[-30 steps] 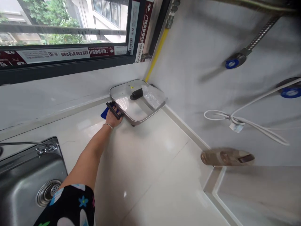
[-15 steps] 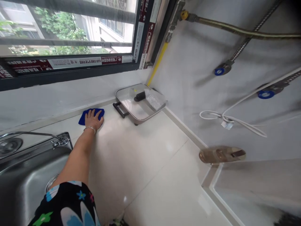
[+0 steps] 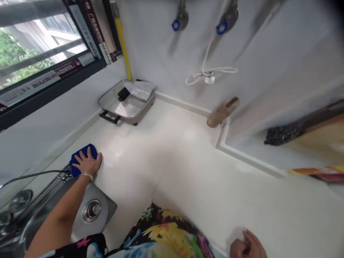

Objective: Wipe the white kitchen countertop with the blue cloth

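My left hand (image 3: 87,164) lies flat with its fingers spread over a blue cloth (image 3: 76,167). The cloth rests on the white countertop (image 3: 182,161) beside the back corner of the steel sink (image 3: 106,215). A bracelet circles that wrist. At the lower right edge of the view, my right hand (image 3: 248,246) is partly cut off. Its visible fingers are curled, and I see nothing in them. An electric pan (image 3: 126,104) with a glass lid and a black knob stands in the far corner, apart from both hands. A clear plastic bag (image 3: 139,89) lies on its lid.
A curved faucet (image 3: 32,175) crosses behind the sink. On the right wall are blue-handled valves (image 3: 176,25), a tied white cord (image 3: 206,74) and a brown holder (image 3: 222,113). A yellow pipe (image 3: 123,46) runs down the corner beside the window. Colourful packaging (image 3: 317,170) sits at far right.
The view has turned right and down. My left hand and the cloth have moved along the counter toward the sink's back corner. My right hand has come into view.
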`<state>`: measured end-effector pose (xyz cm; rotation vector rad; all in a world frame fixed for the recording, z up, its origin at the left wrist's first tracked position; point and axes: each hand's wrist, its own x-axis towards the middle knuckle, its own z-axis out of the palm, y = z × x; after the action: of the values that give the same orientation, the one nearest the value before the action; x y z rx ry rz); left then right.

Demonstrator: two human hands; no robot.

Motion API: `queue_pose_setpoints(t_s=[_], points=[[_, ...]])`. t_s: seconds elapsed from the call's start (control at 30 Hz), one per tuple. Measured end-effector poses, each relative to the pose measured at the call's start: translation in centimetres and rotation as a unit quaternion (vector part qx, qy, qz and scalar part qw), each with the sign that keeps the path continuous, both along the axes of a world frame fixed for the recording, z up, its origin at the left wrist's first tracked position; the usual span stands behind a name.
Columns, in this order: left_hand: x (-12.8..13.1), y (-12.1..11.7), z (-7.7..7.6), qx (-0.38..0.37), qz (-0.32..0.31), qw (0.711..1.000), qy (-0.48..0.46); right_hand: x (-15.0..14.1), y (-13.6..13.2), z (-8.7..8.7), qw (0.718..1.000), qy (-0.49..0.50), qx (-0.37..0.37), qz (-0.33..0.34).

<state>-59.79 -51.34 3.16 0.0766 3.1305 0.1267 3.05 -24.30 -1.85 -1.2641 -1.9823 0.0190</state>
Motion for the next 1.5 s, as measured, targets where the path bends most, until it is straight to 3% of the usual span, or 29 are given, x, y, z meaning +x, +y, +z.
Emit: queue_pose_setpoints(t_s=[0.13, 0.23, 0.37, 0.5, 0.73, 0.97, 1.03, 1.13, 1.27, 1.4, 1.47, 1.5], points=[[7.6, 0.4, -0.3, -0.026, -0.133, 0.990, 0.025, 1.3, 0.1, -2.0, 0.998, -0.021, -0.029, -0.048], [13.0, 0.5, -1.0, -0.039, -0.260, 0.964, 0.038, 1.7, 0.0, -2.7, 0.997, -0.026, -0.040, -0.062], [18.9, 1.2, -1.3, -0.029, -0.444, 0.896, 0.014, 1.7, -0.2, -3.3, 0.997, -0.020, -0.043, -0.068], [22.4, 4.2, -1.1, -0.029, -0.562, 0.826, -0.007, 1.3, -0.2, -3.6, 0.996, -0.016, -0.040, -0.072], [26.0, 15.0, -1.2, 0.003, -0.689, 0.724, -0.018, 0.2, -0.1, -2.7, 0.997, -0.012, -0.029, -0.066], [34.1, 28.9, -2.2, 0.070, -0.756, 0.650, -0.010, -0.4, 0.1, -2.9, 0.997, 0.021, -0.017, -0.075], [36.8, 32.8, -2.4, 0.083, -0.784, 0.615, -0.019, -0.6, 0.2, -3.0, 0.996, 0.027, -0.016, -0.079], [40.1, 37.1, -2.2, 0.095, -0.839, 0.534, -0.039, -0.8, 0.4, -2.9, 0.996, 0.030, -0.021, -0.080], [41.9, 39.0, -2.0, 0.097, -0.903, 0.414, -0.068, -1.1, 0.6, -2.7, 0.996, 0.032, -0.023, -0.076], [40.1, 37.6, -1.7, 0.111, -0.938, 0.305, -0.124, -0.7, 1.2, -2.0, 0.993, 0.083, -0.040, -0.074], [38.1, 36.3, -0.4, 0.149, -0.933, 0.286, -0.160, -0.6, 2.0, -1.1, 0.991, 0.100, -0.034, -0.079], [37.0, 35.5, 0.7, 0.181, -0.920, 0.299, -0.176, -0.7, 2.5, -0.5, 0.993, 0.090, -0.027, -0.076]])
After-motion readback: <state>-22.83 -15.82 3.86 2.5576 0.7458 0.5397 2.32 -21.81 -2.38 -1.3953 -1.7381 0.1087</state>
